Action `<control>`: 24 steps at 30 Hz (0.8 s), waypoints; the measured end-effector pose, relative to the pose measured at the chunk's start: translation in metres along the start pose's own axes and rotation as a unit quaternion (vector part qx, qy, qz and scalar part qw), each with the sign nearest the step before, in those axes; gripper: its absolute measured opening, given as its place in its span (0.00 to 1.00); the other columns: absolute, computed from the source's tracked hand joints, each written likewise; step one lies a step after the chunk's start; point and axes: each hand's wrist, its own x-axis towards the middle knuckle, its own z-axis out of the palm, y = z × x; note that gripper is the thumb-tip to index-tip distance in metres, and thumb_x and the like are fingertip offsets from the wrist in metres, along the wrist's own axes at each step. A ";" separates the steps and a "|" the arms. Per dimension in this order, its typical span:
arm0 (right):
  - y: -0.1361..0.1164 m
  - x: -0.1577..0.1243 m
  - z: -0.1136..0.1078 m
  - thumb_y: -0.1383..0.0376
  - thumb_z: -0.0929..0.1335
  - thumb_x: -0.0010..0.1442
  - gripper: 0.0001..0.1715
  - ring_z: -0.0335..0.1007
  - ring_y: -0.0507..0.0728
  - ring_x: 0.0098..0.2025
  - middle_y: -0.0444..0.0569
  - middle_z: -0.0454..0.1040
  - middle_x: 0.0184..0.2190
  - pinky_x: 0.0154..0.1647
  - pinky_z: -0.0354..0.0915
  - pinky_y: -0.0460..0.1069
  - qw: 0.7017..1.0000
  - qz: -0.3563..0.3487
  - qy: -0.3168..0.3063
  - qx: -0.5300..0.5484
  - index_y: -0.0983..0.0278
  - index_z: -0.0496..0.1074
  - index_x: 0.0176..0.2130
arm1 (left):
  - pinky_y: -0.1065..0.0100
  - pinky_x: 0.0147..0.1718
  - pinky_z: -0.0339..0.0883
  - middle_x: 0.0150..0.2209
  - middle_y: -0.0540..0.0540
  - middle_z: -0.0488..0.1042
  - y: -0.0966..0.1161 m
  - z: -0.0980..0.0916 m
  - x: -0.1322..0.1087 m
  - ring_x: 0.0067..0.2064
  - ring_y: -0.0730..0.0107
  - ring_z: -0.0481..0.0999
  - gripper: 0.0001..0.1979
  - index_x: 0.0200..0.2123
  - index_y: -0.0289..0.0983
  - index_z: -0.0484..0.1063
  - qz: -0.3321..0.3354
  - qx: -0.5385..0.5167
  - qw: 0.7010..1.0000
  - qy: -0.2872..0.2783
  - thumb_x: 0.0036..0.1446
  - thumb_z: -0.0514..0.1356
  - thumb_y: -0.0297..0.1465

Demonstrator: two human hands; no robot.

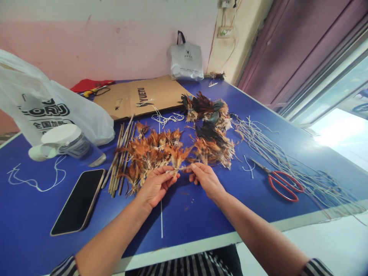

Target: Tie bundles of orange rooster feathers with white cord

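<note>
My left hand (161, 183) pinches a small bunch of orange-brown feathers (177, 156) by its pale quill end, tips pointing up. Close on its right, my right hand (204, 177) is closed at the fingertips on a small wispy bit at the bunch's side, perhaps a feather or thread; it is too small to make out. Behind and left of my hands lies a pile of orange feather bunches (149, 151). More feathers, brown and orange (212, 147), lie beyond my right hand, with dark feathers (205, 105) farther back.
Thin sticks (120, 157) and a phone (79, 203) lie left, near a plastic bottle (83, 147) and white bag (77, 111). Red-handled scissors (284, 186) and loose strings (287, 157) lie right. Flat cardboard (161, 92) and a silver bag (186, 63) are at the back of the blue table (201, 218).
</note>
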 end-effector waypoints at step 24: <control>-0.011 -0.012 0.015 0.65 0.66 0.53 0.08 0.63 0.49 0.24 0.43 0.70 0.21 0.27 0.60 0.44 0.991 -0.108 0.003 -0.074 0.66 0.72 0.28 | 0.81 0.24 0.72 0.23 0.45 0.74 0.002 -0.002 -0.003 0.25 0.74 0.76 0.09 0.29 0.30 0.70 -0.082 -0.070 0.993 -0.037 0.48 0.55 0.13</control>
